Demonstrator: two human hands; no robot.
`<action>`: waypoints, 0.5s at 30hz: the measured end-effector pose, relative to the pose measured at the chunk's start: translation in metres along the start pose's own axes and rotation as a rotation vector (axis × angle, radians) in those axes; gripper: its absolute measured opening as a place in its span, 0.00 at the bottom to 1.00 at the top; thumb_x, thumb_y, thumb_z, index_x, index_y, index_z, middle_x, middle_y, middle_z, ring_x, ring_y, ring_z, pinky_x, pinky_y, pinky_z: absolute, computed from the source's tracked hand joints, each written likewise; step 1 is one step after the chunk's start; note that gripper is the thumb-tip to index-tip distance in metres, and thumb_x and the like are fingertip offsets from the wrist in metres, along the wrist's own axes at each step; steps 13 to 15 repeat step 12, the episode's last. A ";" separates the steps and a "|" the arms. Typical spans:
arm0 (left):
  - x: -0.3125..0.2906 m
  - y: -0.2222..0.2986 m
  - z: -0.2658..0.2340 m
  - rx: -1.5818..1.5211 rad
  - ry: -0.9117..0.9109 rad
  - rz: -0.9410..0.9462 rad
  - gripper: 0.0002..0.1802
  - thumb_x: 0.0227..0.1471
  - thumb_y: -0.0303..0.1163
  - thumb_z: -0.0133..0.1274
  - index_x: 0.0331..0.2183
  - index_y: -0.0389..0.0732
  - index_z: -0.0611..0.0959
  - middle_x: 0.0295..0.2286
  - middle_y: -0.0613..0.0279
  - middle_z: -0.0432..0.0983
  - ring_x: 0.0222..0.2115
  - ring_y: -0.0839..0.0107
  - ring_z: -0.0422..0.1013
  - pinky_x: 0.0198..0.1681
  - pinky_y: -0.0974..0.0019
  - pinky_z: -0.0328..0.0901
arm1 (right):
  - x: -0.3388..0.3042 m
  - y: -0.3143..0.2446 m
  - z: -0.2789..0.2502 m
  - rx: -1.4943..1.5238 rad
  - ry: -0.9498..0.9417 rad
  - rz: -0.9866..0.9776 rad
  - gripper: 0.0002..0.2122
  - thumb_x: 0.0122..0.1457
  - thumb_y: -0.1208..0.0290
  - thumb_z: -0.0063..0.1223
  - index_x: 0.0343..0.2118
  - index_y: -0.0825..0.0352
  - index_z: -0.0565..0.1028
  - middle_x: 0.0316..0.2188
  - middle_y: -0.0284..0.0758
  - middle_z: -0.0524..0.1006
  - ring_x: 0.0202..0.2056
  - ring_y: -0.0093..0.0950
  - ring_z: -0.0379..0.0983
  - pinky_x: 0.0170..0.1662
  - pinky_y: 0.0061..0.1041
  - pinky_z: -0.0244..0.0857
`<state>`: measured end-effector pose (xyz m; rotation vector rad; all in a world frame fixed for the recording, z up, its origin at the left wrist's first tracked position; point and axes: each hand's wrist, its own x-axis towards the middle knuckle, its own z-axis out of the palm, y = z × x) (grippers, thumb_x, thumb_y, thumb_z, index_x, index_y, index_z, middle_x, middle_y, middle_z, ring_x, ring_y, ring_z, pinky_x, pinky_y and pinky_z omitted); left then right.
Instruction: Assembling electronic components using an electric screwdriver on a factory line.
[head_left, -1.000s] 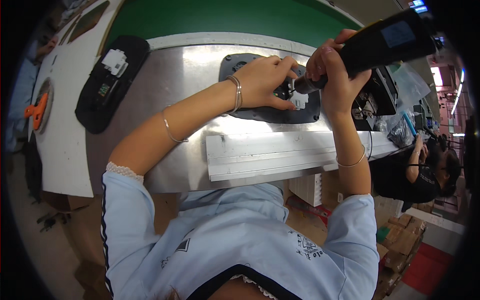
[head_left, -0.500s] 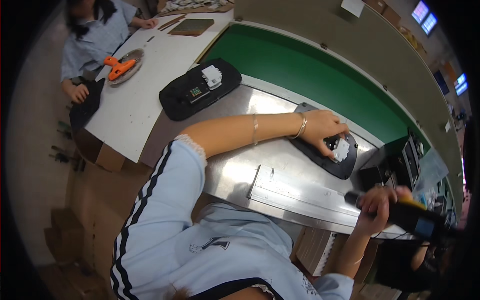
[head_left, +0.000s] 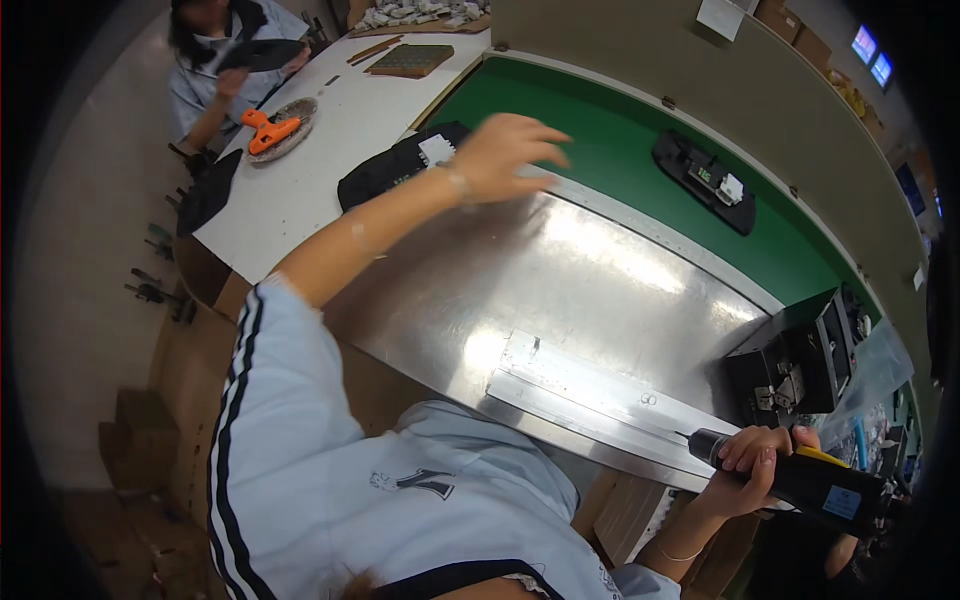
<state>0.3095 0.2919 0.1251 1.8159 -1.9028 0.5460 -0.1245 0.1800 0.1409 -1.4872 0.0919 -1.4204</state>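
My left hand (head_left: pixel 508 158), slightly blurred, hovers empty with its fingers apart above the far edge of the metal worktop. Just left of it, partly covered by my wrist, lies a black molded panel (head_left: pixel 372 178) with a white part (head_left: pixel 437 150) on it. A similar black panel (head_left: pixel 700 180), fitted with a white part and a small green board, rests on the green belt. At the lower right, my right hand (head_left: pixel 752 462) is wrapped round a black powered screwdriver (head_left: pixel 818 482). Its thin bit points left over the front of the worktop.
A flat metal strip (head_left: pixel 585 385) lies along the front of the steel worktop (head_left: pixel 610 270). Black metal boxes (head_left: pixel 790 360) stand at its right end. Across the white table (head_left: pixel 345 120), a co-worker (head_left: pixel 215 75) holds a dark piece near a dish with an orange tool (head_left: pixel 270 131).
The panel under my left hand has gone from the worktop to the green belt. That hand has let go and swung left. The co-worker has raised a dark piece.
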 end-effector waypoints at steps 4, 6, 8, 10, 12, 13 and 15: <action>-0.087 -0.040 -0.059 0.184 -0.068 -0.407 0.13 0.49 0.41 0.58 0.38 0.49 0.85 0.48 0.60 0.75 0.51 0.59 0.68 0.55 0.56 0.59 | 0.005 0.004 0.001 0.049 -0.041 -0.003 0.19 0.56 0.76 0.48 0.49 0.72 0.60 0.15 0.30 0.60 0.13 0.20 0.57 0.17 0.17 0.56; -0.112 -0.044 -0.069 0.219 -0.124 -0.470 0.15 0.50 0.40 0.58 0.41 0.49 0.84 0.48 0.58 0.75 0.52 0.59 0.67 0.55 0.57 0.60 | 0.005 0.005 0.003 0.040 -0.051 0.018 0.19 0.56 0.75 0.48 0.49 0.72 0.60 0.15 0.30 0.60 0.13 0.20 0.57 0.17 0.17 0.56; -0.131 -0.057 -0.059 0.016 -0.075 -0.501 0.19 0.50 0.38 0.60 0.45 0.47 0.82 0.49 0.51 0.72 0.52 0.55 0.67 0.57 0.57 0.59 | 0.002 0.004 0.011 0.034 0.005 0.043 0.20 0.56 0.75 0.49 0.50 0.72 0.58 0.15 0.29 0.61 0.13 0.20 0.58 0.18 0.17 0.56; -0.124 -0.058 -0.050 -0.201 -0.038 -0.505 0.18 0.50 0.38 0.61 0.43 0.44 0.81 0.46 0.50 0.72 0.51 0.55 0.67 0.58 0.60 0.58 | -0.001 0.003 0.002 -0.011 0.028 0.048 0.20 0.57 0.74 0.49 0.50 0.72 0.58 0.14 0.29 0.60 0.12 0.20 0.58 0.17 0.17 0.58; -0.137 -0.062 -0.066 -0.069 0.003 -0.442 0.18 0.48 0.41 0.62 0.41 0.45 0.82 0.44 0.54 0.74 0.47 0.59 0.71 0.56 0.63 0.60 | -0.002 0.008 0.010 0.011 0.028 0.051 0.20 0.57 0.73 0.50 0.50 0.72 0.58 0.13 0.29 0.61 0.12 0.20 0.59 0.17 0.17 0.61; -0.137 -0.062 -0.066 -0.069 0.003 -0.442 0.18 0.48 0.41 0.62 0.41 0.45 0.82 0.44 0.54 0.74 0.47 0.59 0.71 0.56 0.63 0.60 | -0.002 0.008 0.010 0.011 0.028 0.051 0.20 0.57 0.73 0.50 0.50 0.72 0.58 0.13 0.29 0.61 0.12 0.20 0.59 0.17 0.17 0.61; -0.137 -0.062 -0.066 -0.069 0.003 -0.442 0.18 0.48 0.41 0.62 0.41 0.45 0.82 0.44 0.54 0.74 0.47 0.59 0.71 0.56 0.63 0.60 | -0.002 0.008 0.010 0.011 0.028 0.051 0.20 0.57 0.73 0.50 0.50 0.72 0.58 0.13 0.29 0.61 0.12 0.20 0.59 0.17 0.17 0.61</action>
